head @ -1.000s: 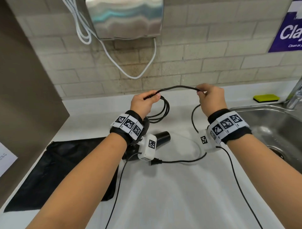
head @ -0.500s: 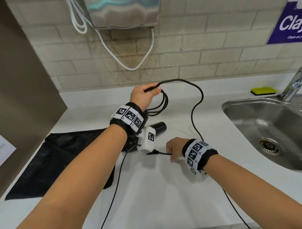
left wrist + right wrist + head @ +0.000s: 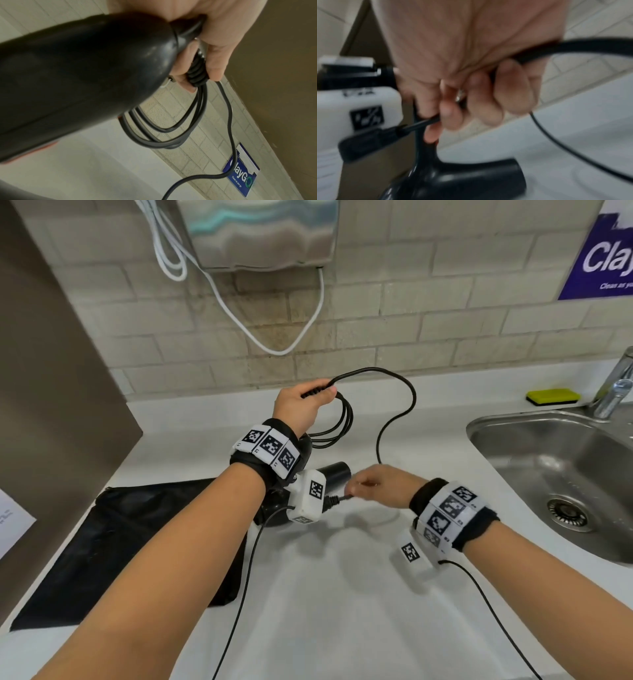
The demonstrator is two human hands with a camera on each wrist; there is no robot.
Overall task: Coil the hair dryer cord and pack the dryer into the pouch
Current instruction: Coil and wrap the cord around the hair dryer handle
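Right hand (image 3: 376, 486) lifted slightly, pinching cord (image 3: 394, 419) near plug, left hand (image 3: 301, 409) gripping coiled loops.

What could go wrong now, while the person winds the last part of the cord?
1. The left hand grips several cord loops together; they may slip and uncoil as the next loop is added.
2. The right hand pinches the cord near the plug, so the free plug could swing against the hair dryer when lifted.
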